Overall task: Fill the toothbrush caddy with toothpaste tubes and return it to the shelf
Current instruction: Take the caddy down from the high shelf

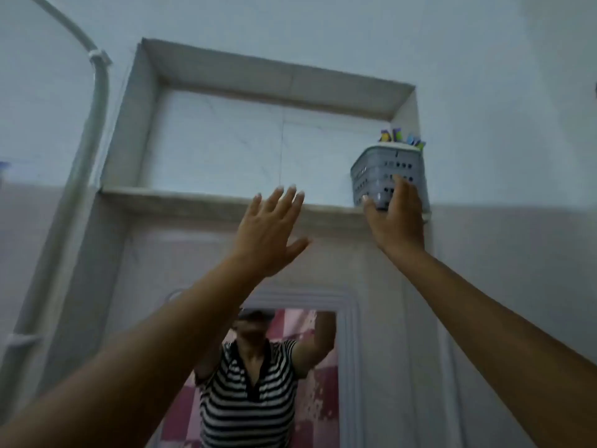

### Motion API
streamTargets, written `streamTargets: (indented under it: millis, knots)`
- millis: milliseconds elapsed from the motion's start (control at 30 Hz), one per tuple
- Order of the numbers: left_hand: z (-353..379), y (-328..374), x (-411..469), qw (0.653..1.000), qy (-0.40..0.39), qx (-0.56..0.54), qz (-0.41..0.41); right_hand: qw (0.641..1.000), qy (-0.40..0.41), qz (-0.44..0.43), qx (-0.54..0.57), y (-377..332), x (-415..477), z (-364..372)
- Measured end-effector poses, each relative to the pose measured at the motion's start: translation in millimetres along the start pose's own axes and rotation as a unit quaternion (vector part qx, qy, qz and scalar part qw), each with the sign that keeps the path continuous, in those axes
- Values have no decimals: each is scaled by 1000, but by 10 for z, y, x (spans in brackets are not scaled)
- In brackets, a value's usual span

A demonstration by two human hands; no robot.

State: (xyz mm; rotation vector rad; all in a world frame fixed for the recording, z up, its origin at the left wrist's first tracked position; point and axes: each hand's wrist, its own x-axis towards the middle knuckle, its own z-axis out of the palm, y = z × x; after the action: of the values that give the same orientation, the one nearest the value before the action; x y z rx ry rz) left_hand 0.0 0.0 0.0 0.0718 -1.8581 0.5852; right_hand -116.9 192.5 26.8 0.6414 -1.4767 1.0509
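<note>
A grey perforated toothbrush caddy (384, 171) stands at the right end of the recessed wall shelf (200, 198), close to the niche's right wall. Colourful toothpaste tube ends (402, 139) stick up out of its top. My right hand (395, 218) is raised against the caddy's lower front, fingers wrapped on it. My left hand (269, 232) is lifted in front of the shelf edge, to the left of the caddy, fingers spread and holding nothing.
A mirror (268, 376) below the shelf reflects a person in a striped shirt with arms raised. A white pipe (93, 101) runs down the wall at the left. The shelf niche to the left of the caddy holds nothing visible.
</note>
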Motion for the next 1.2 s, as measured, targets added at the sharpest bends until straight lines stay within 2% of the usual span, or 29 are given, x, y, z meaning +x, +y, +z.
streamTargets:
  millis: [133, 333, 533, 667, 733, 767, 833, 900, 1000, 1067, 1200]
  knots:
    - [261, -77, -24, 1000, 12, 2, -18, 991, -10, 128, -42, 12, 325, 32]
    - [305, -11, 18, 997, 42, -55, -40, 974, -51, 213, -62, -54, 604, 53]
    - [230, -35, 36, 995, 50, -79, -39, 973, -67, 223, 5, -158, 676, -112]
    - [-3, 107, 121, 986, 19, -138, -89, 968, -93, 216, 87, -269, 579, -382]
    - [-203, 189, 179, 954, 2, -260, -151, 965, -108, 207, 118, -295, 472, -534]
    - [-305, 236, 198, 923, -3, -343, -177, 964, -115, 199, 132, -300, 398, -600]
    - [-454, 356, 199, 850, 0, -494, -181, 963, -117, 179, 162, -285, 230, -703]
    - [-564, 529, 115, 789, 4, -594, -158, 952, -139, 180, 206, -272, 14, -796]
    - [-630, 785, -177, 735, -7, -667, -125, 911, -247, 185, 273, -293, -432, -984]
    - [-595, 910, -492, 701, -17, -700, -134, 879, -311, 183, 311, -236, -795, -1068]
    - [-397, 1121, -1362, 641, -77, -744, -170, 833, -343, 242, 362, 56, -1667, -1027]
